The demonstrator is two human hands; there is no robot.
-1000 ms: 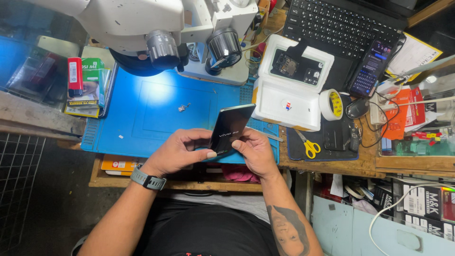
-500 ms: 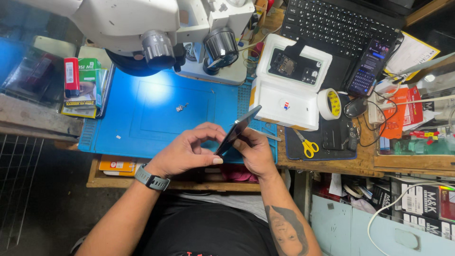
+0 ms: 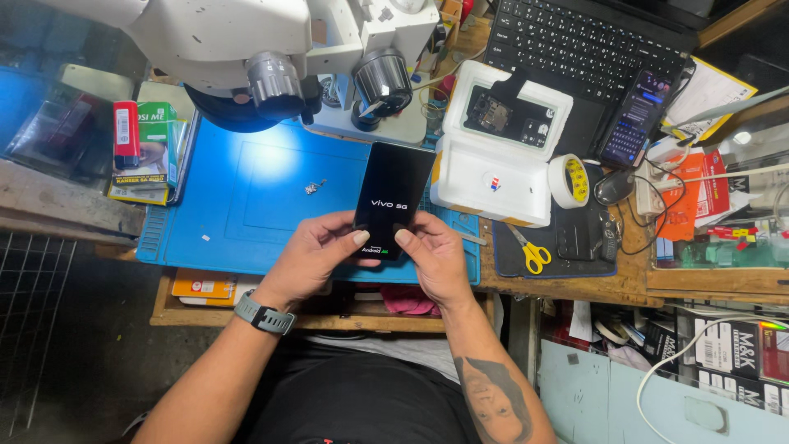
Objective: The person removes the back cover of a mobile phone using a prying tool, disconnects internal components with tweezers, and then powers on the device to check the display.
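Black phone held up in both hands over the near edge of the blue mat

Long way pointing far, leaning a bit right, lit screen facing up. Left hand and right hand equally close, curled around the near end, thumbs pressed on the glass, fingers hidden behind. White box just right of the phone

We see a black phone screen, lit with small white lettering, held upright over the blue mat. A second phone, its screen glowing bluish, lies beside the laptop. At far left sit a green-and-yellow packet stack and a red tube. An open white box stands centre-right; black-and-white cartons occupy the lower right.
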